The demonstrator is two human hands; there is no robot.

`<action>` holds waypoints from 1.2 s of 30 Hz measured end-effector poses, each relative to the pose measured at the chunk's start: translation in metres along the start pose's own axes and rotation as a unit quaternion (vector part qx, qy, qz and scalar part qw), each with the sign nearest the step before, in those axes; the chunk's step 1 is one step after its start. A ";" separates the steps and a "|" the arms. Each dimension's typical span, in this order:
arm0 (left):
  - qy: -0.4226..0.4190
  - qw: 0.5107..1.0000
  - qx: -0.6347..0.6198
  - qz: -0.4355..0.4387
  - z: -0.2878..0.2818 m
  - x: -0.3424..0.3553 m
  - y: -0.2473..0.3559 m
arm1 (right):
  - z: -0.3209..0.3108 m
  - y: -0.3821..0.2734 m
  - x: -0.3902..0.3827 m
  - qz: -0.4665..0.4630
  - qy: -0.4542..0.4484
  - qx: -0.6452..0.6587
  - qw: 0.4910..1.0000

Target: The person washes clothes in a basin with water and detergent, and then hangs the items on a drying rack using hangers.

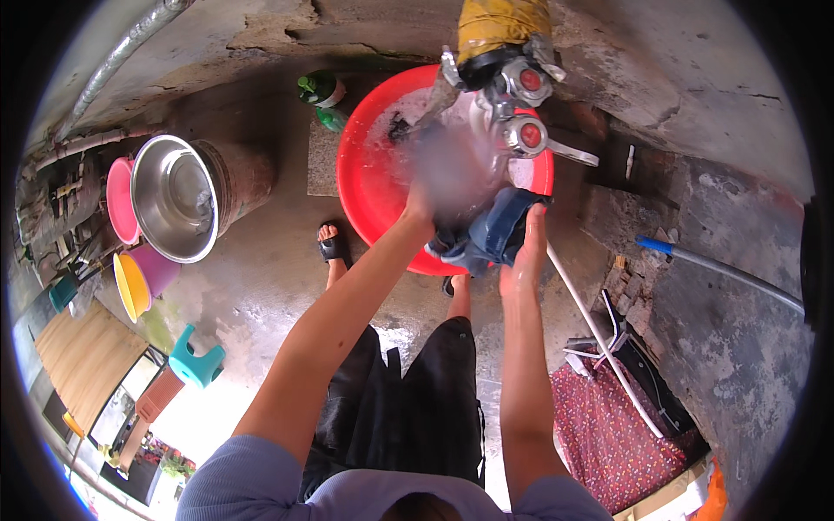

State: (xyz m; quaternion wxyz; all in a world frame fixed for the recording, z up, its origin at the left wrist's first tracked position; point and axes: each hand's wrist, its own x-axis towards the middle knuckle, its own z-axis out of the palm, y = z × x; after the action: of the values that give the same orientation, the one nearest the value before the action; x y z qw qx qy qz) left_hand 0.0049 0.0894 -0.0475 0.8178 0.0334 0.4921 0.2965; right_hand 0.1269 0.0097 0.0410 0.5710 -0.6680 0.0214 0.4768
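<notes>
Holding cloth [502, 227] over sudsy basin [351, 178]

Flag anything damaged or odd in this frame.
The wall beyond the red basin looks damaged: its surface is chipped and flaking. Also odd, a blur covers part of the basin and most of the left hand, hiding detail there.

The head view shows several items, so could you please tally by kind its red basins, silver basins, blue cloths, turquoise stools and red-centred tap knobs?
Round red plastic basin: 1
Round silver metal basin: 1
Blue denim-like cloth: 1
Turquoise plastic stool: 1
Silver tap knobs with red centres: 2
Total: 6
</notes>
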 end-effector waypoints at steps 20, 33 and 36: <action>-0.115 0.952 0.279 0.059 0.035 -0.119 0.141 | 0.008 -0.044 -0.050 0.041 -0.170 -0.012 0.984; -0.081 0.963 0.234 -0.104 0.042 -0.123 0.155 | 0.007 -0.022 0.011 -0.178 -0.291 -0.239 0.909; -0.093 0.936 0.336 0.050 0.020 -0.093 0.142 | 0.028 -0.023 0.030 -0.051 -0.321 -0.153 0.933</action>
State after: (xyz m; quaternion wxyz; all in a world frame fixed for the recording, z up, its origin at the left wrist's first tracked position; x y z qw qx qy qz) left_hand -0.0738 0.1626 0.0851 0.7854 0.3582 0.4821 0.1500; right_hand 0.1395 0.0552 0.0411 0.4619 -0.5587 -0.2707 0.6335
